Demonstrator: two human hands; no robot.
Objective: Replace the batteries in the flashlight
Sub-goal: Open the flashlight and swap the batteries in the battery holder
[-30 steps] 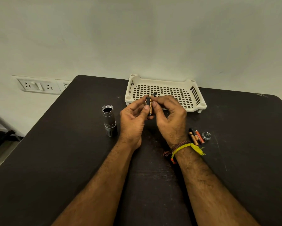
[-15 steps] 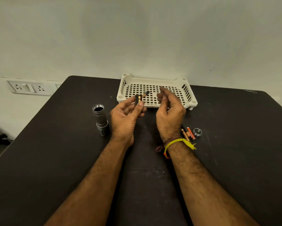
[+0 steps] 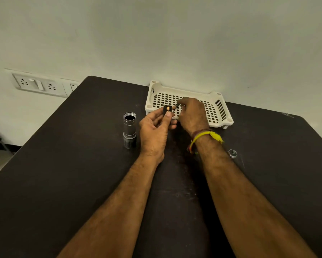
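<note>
The grey flashlight body (image 3: 129, 129) stands upright on the black table, its open end up, just left of my left hand (image 3: 154, 130). That hand pinches a small black battery holder (image 3: 167, 109) with a copper-topped battery showing in it. My right hand (image 3: 192, 113) is right beside it, fingertips closed on a dark slim battery (image 3: 177, 104) that sticks out of the holder's far side. The flashlight's round cap (image 3: 232, 153) lies on the table to the right of my right forearm. The loose batteries beside it are hidden by that forearm.
A white perforated plastic basket (image 3: 222, 113) sits at the table's back edge, directly behind my hands. The wall behind carries a socket panel (image 3: 38, 84) at the left. The table's left edge (image 3: 44, 125) runs diagonally.
My right hand, apart from the holder half a second ago, has come back to it and closed on the protruding battery. The camera has tilted up, so everything sits lower in view.
</note>
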